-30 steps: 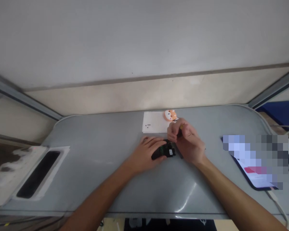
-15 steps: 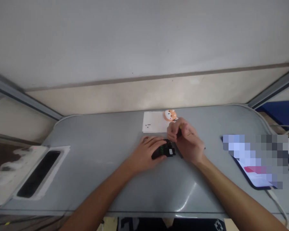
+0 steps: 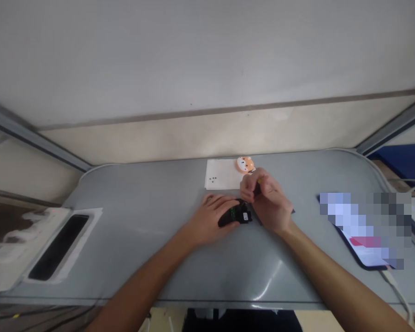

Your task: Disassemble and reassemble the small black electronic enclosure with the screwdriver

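Now | left hand [image 3: 210,220] clamps black circuit device [image 3: 238,216] | right hand [image 3: 269,204] at its 2 o'clock pinches thin tool [image 3: 259,182] | best keep device pinned flat, tool upright

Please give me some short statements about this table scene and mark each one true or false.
1. The left hand rests on the small black device. True.
2. The right hand lies flat and empty on the table. False: it is closed around a thin tool over the device.
3. Small dark bits lie on the white paper. True.
4. The orange cartoon figure stands at the table's left edge. False: it sits at the paper's far right corner.
5. The phone lies left of both hands. False: it lies to their right.
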The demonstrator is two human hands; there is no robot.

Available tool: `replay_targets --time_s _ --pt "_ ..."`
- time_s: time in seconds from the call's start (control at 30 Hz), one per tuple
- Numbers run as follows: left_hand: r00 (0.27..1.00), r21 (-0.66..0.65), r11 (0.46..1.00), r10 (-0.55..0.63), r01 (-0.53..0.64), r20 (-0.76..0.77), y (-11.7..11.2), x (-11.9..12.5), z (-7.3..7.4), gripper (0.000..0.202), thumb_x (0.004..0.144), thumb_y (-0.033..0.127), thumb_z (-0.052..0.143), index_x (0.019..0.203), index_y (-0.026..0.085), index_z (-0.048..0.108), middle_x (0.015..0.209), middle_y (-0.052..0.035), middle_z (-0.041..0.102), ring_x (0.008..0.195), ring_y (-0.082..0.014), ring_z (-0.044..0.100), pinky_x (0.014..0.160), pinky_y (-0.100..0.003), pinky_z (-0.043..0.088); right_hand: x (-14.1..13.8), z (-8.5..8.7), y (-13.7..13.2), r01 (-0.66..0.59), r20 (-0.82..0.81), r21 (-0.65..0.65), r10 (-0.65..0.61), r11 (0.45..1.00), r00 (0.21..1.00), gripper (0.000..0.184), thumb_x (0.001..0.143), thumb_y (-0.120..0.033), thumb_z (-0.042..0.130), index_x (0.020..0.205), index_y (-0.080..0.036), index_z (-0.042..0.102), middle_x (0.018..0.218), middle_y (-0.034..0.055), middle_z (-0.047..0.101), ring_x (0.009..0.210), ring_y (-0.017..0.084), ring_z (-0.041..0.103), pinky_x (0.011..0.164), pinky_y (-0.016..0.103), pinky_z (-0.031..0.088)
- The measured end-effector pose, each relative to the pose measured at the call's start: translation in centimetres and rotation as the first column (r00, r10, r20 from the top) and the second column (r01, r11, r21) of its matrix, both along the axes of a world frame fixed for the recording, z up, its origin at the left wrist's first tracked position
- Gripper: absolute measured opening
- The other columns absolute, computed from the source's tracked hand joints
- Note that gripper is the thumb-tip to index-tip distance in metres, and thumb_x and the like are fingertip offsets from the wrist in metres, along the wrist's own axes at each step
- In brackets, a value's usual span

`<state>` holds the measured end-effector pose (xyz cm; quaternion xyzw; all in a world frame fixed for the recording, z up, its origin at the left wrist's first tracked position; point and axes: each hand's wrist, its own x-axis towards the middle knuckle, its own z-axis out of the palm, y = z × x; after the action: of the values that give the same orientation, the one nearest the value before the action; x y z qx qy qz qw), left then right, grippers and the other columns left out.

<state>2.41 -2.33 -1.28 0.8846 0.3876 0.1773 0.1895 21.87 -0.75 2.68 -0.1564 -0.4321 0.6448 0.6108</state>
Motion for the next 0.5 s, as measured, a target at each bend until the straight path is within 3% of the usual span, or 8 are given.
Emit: replay_targets --time_s 0.27,0.5 --pt "1.000 0.001 1.000 0.000 0.000 0.004 0.01 -0.02 -0.02 0.046 0.097 0.044 0.067 0.140 0.029 0.056 0.142 -0.0051 0.065 0.132 -0.0265 0.059 0.116 -0.046 0.037 0.27 0.42 0.05 0.054 0.025 -0.003 -0.054 0.999 0.998 0.030 0.100 -0.041 0.057 0.079 -0.020 0.061 0.069 0.0005 0.043 0.061 0.014 0.038 0.060 0.032 0.024" --pt "1.000 0.001 1.000 0.003 -0.003 -0.001 -0.02 -0.02 0.02 0.046 0.098 0.045 0.066 0.140 0.029 0.056 0.144 -0.0048 0.064 0.134 -0.0260 0.058 0.117 -0.047 0.036 0.09 0.28 -0.01 0.018 -0.007 0.008 -0.018 1.000 1.000 0.030 0.102 -0.041 0.054 0.080 -0.020 0.061 0.069 0.0004 0.042 0.062 0.014 0.038 0.060 0.032 0.024"
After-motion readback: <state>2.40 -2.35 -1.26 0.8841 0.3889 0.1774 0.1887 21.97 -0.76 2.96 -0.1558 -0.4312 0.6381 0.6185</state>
